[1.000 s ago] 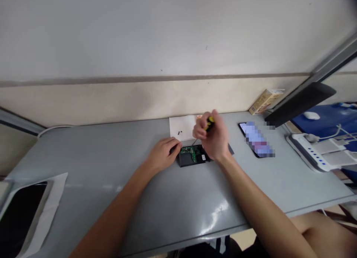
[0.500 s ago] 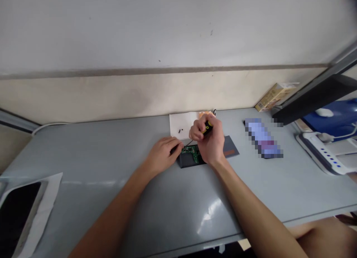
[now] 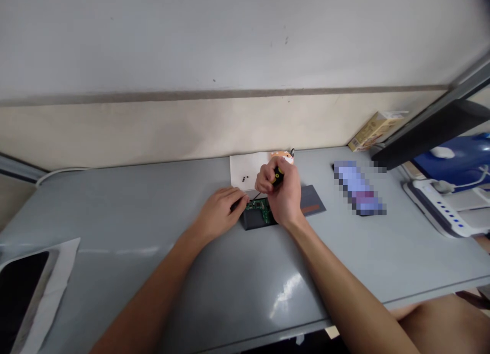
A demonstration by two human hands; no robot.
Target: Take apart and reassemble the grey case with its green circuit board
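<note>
A dark flat device with a bare green circuit board [image 3: 264, 212] lies on the grey table. My left hand [image 3: 220, 211] is closed round its upper left corner, thumb and fingertips near the board's edge. A black-and-yellow screwdriver [image 3: 277, 177] is wrapped in my right hand [image 3: 285, 196]. Its thin shaft slants down to the left, toward the board near my left fingertips; where the tip touches is too small to tell. Behind the device lies a sheet of white paper [image 3: 241, 165] with several tiny black screws [image 3: 245, 178] on it. My right hand hides part of the device.
A dark grey panel [image 3: 314, 197] with an orange strip sticks out right of my right hand. An orange-and-white item [image 3: 285, 156] sits by the wall. Farther right are a blurred-out phone [image 3: 358, 188], a power strip [image 3: 440, 208] and a carton [image 3: 373, 131]. A black-screened device [image 3: 21, 287] lies at left.
The whole view has shifted slightly. Both hands keep nearly the same place on the device, and the screwdriver stays in my right hand at about the same slant.
</note>
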